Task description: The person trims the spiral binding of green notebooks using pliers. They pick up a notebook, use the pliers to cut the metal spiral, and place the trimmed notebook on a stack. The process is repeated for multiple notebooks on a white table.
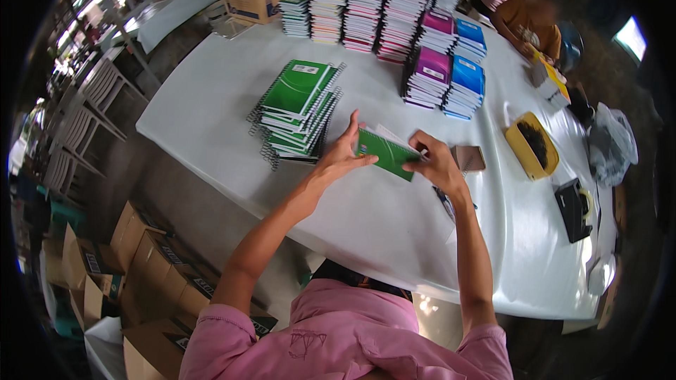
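Above the white table, a small green spiral notebook (386, 155) is held between both my hands. My left hand (341, 155) grips its left end, thumb on the cover. At the right end my right hand (438, 163) pinches the notebook, and a white page edge shows along its upper side. Just left of my left hand is an uneven pile of green spiral notebooks (299, 88), with wire coils sticking out at the sides. A small brownish box (470, 158) sits beside my right hand, and a dark slim item, too unclear to name, lies partly behind my right wrist.
Tall stacks of red notebooks (366, 7), purple notebooks (429, 74) and blue notebooks (466, 81) stand farther back. Rightward are a yellow tray (512, 142) of dark bits, a black tape dispenser (572, 212) and a plastic bag (611, 137). A co-worker (524, 21) sits at far right; cartons (151, 267) lie lower left.
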Motion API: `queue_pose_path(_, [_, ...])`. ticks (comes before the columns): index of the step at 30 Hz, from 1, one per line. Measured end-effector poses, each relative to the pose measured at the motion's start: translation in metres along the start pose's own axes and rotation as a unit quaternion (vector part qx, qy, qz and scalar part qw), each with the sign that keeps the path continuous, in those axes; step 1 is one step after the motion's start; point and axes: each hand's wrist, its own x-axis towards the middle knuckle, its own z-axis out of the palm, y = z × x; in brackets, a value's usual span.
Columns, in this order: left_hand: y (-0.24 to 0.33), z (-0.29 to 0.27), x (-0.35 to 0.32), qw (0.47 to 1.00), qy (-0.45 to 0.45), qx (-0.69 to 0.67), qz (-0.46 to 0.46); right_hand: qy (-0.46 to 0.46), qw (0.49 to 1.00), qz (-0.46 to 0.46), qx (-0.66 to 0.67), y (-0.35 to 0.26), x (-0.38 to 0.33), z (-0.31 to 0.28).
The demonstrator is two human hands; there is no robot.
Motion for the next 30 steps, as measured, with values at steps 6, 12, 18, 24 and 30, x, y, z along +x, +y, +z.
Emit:
queue_pose_path(6, [0.004, -0.003, -0.032, 0.978, -0.059, -0.198, -0.025, 0.101, 0.973, 0.096, 0.184, 0.004, -0.041, 0.023])
queue_pose_path(12, [0.015, 0.009, -0.044, 0.996, -0.026, -0.071, 0.039, 0.118, 0.963, 0.050, 0.238, 0.005, -0.055, 0.019])
queue_pose_path(18, [0.009, 0.022, -0.052, 0.975, -0.134, -0.176, 0.007, 0.163, 0.924, 0.089, 0.334, 0.007, -0.066, 0.043])
queue_pose_path(24, [0.013, 0.018, -0.059, 0.991, -0.032, -0.020, 0.125, 0.107, 0.956, 0.078, 0.261, -0.009, -0.058, 0.048])
queue_pose_path(30, [0.043, 0.026, -0.073, 0.970, 0.003, 0.207, 0.127, 0.049, 0.973, 0.105, 0.202, 0.025, -0.078, 0.071])
